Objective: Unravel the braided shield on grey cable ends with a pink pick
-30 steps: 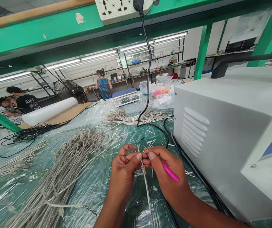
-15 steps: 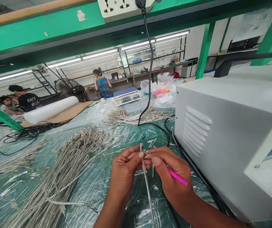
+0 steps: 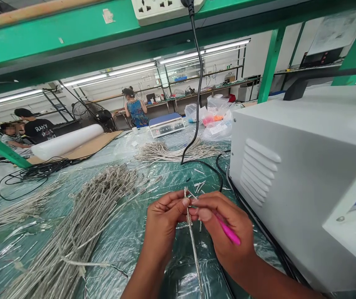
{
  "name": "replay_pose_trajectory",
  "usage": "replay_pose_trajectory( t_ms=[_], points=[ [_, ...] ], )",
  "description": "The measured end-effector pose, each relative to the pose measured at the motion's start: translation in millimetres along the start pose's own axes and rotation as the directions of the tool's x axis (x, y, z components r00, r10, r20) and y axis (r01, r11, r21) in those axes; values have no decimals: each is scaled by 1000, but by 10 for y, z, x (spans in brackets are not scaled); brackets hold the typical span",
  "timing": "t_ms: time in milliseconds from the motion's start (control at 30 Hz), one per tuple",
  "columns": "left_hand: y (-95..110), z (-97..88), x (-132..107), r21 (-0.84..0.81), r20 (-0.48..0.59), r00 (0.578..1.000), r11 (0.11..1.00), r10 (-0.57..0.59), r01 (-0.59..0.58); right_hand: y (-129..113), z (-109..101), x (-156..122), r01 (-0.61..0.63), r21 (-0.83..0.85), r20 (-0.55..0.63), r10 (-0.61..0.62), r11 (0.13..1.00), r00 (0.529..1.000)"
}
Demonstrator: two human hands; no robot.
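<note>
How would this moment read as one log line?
left hand: pinching silvery cable near its tip | right hand: holding pink rod | nearby: cable bundle, pale machine

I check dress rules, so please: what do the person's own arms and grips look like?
The left grip and right grip are bare human hands, without gloves or visible rings. No sleeve, watch or bracelet shows on the visible forearms.

The left hand (image 3: 164, 216) and right hand (image 3: 235, 218) are bare, as are the left forearm (image 3: 147, 270) and right forearm (image 3: 262, 270) (uncovered all the way to the lower edge of the view). Each forearm narrows toward the wrist (image 3: 157, 245).
</note>
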State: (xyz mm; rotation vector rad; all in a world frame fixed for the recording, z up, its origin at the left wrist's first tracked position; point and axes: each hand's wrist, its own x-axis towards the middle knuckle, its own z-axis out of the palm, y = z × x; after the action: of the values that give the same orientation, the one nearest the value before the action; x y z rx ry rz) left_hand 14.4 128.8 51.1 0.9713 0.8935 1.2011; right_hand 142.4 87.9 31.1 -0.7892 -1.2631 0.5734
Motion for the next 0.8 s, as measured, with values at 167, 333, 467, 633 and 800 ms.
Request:
replay_pose_trajectory(
  t_ms=[167,333,467,633,800],
  points=[
    [-5,-2,-2,3,10,1000,1000,-4,4,-7,2,-4,13,-28,-9,-13,1000,1000],
    [-14,10,0,14,2,1000,1000,4,-4,5,11,2,-43,-27,-8,43,999,999],
    [-7,21,-2,26,-6,1000,1000,15,-15,19,13,-3,-81,-24,-6,81,996,997],
    [18,36,-7,29,-14,1000,999,28,-27,29,22,-14,-80,-14,-16,80,997,997],
    [9,33,-12,32,-21,999,999,28,-27,22,37,-1,-54,-9,-11,54,998,998]
  ],
)
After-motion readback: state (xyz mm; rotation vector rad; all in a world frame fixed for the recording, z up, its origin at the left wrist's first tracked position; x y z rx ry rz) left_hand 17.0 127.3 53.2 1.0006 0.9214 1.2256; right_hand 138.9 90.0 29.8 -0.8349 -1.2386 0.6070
